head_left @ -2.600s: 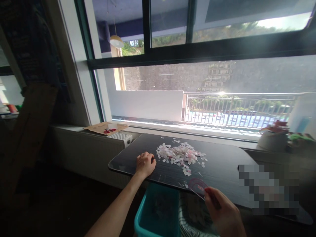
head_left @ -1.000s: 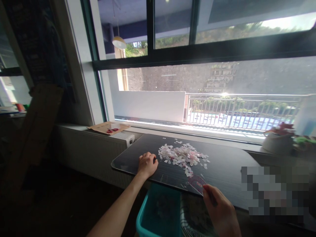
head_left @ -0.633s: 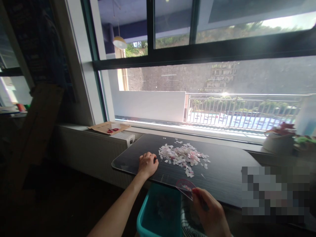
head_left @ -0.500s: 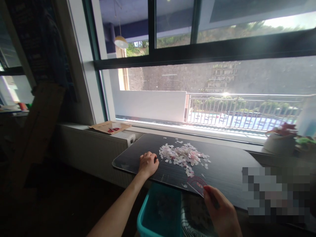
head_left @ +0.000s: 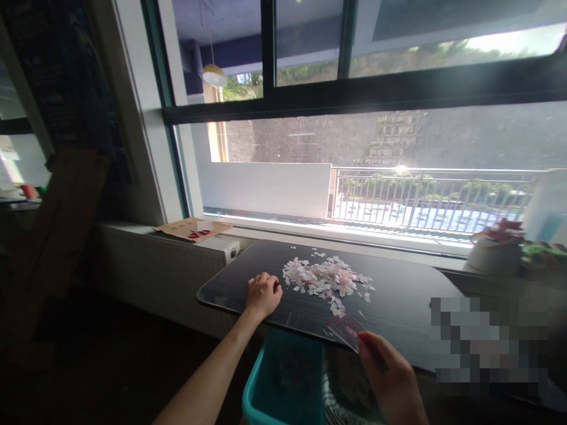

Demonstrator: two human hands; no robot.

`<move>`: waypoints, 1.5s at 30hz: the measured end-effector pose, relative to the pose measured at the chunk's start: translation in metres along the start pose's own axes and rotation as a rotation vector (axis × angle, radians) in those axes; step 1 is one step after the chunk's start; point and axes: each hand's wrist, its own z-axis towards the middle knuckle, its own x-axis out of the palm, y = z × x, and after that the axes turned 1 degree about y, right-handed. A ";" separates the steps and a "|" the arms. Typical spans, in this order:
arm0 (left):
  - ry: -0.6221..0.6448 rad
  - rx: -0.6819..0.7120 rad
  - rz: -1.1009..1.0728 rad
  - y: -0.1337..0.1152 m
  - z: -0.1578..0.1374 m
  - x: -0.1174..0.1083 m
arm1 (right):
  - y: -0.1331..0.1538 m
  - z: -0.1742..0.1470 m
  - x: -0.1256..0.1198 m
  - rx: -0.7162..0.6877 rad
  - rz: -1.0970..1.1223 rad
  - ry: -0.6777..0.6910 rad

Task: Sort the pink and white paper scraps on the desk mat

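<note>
My right hand [head_left: 390,369] pinches a clear protractor [head_left: 345,330] with red markings, its thumb and fingers closed on one end. The protractor is tilted at the near edge of the dark table [head_left: 398,307], just in front of a loose pile of small torn paper pieces [head_left: 328,276]. Left of that pile, my left hand [head_left: 264,295] rests on the tabletop with its fingers curled in. Whatever lies under those fingers, if anything, is hidden. Below the table edge stands a teal bin [head_left: 250,395] with pale scraps dimly visible inside.
Red-handled scissors [head_left: 200,234] lie on brown paper [head_left: 177,229] on the sill, beside a white radiator [head_left: 224,248]. A pale plant pot [head_left: 494,254] stands at the right by the window. Cardboard [head_left: 66,218] leans at the left. A patterned item [head_left: 330,395] is right of the bin.
The view has shifted slightly, so everything appears a little further left. My right hand still holds the protractor at the table edge, and my left hand stays in place on the table.
</note>
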 end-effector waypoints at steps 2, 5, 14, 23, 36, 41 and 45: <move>0.008 0.001 0.000 0.000 0.000 -0.001 | -0.009 0.011 -0.011 0.064 -0.081 -0.045; 0.014 -0.002 0.002 -0.001 -0.001 -0.003 | -0.015 0.027 -0.017 0.065 -0.140 -0.020; 0.011 -0.008 0.024 -0.001 0.000 -0.003 | -0.023 0.035 -0.030 0.168 -0.197 0.057; -0.005 0.006 0.046 -0.003 -0.001 -0.006 | -0.006 0.047 -0.014 0.067 -0.084 0.134; 0.003 0.031 0.051 -0.001 0.000 -0.005 | -0.017 0.035 -0.044 0.189 -0.188 0.095; 0.009 0.017 0.060 -0.001 0.000 -0.006 | -0.016 0.034 -0.049 0.219 -0.156 0.090; 0.022 0.017 0.057 -0.002 0.000 -0.007 | -0.016 0.028 -0.058 0.229 -0.176 0.088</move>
